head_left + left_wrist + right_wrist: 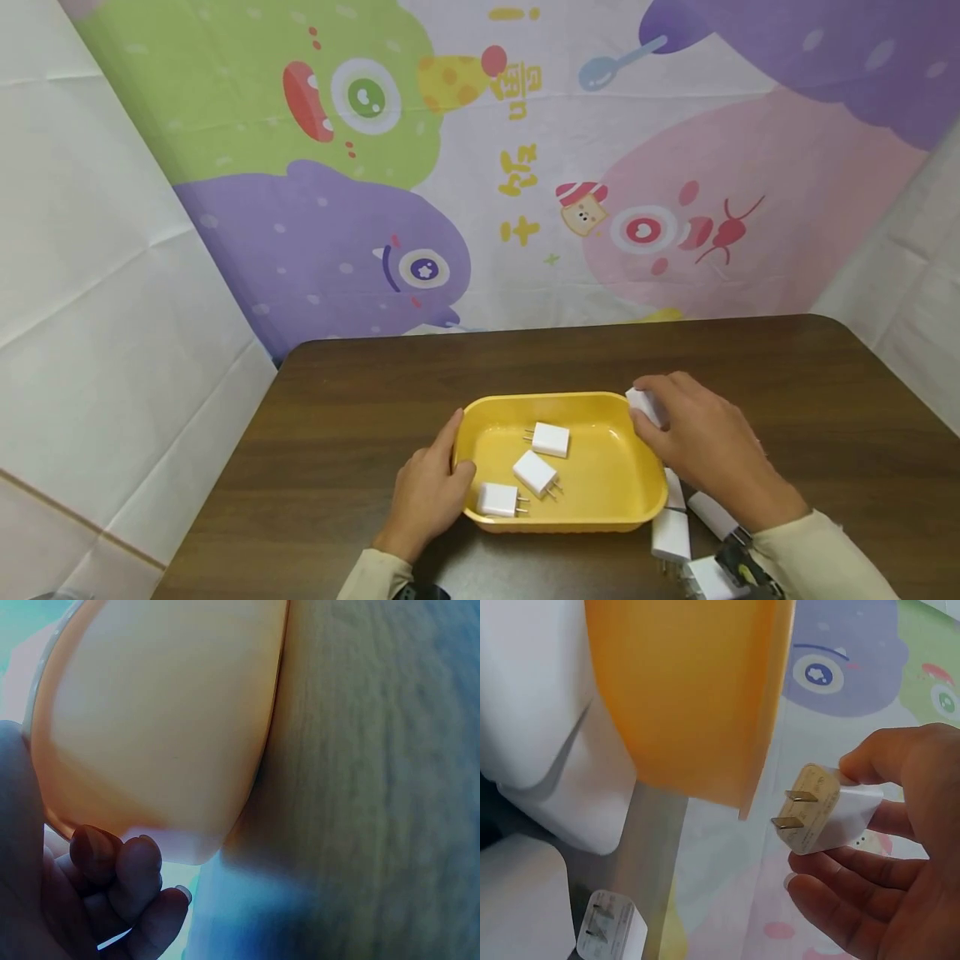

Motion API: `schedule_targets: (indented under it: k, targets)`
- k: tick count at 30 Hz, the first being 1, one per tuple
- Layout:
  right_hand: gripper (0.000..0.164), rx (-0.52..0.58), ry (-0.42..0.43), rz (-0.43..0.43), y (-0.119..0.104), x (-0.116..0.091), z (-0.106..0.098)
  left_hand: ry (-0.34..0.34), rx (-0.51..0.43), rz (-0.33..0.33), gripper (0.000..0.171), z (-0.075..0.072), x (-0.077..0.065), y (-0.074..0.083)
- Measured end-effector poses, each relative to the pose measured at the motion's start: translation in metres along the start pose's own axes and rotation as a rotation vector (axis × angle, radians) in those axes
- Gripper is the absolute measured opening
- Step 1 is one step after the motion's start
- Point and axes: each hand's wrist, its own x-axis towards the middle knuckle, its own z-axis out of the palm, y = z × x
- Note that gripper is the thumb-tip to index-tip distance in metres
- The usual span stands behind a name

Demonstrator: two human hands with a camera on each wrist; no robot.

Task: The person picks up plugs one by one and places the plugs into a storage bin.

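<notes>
White plug [847, 814] is up in the air, just beside the far right corner of the yellow tray [607, 483]. The right hand [701, 437] holds it in a pinch, with the thumb on one side and fingers on the other. Its two flat metal prongs [801, 796] point away from the palm (the right wrist view shows them best), and a gap lies between the plug and the tray wall.

The left hand [427, 492] grips the left end of the tray — the thumb comes over the rim, and the other fingers are round the outside.

Three plugs [535, 472] lie on the floor of the tray, all toward the left and middle. One has its prongs to the left, one has them to the right, and the middle one lies at a slant.

More plugs [670, 533] sit on the brown table [360, 450], bunched up by the tray's near right side — some are partly hidden under the right arm. Behind the table hangs a cloth [517, 292] with green, purple and pink cartoon monsters on it.
</notes>
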Motion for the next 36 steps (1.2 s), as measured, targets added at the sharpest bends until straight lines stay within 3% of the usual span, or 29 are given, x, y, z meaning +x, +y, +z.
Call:
schedule_targets:
  k: [18,36]
  targets:
    - [0.032,-0.016,0.117,-0.167,-0.009,-0.007,0.012,-0.005,0.001,-0.006,0.064,-0.001,0.0,0.0]
    - [0.028,-0.111,-0.023,-0.319,-0.024,-0.01,0.02,0.001,-0.002,-0.005,0.064,0.0,0.001,0.0]
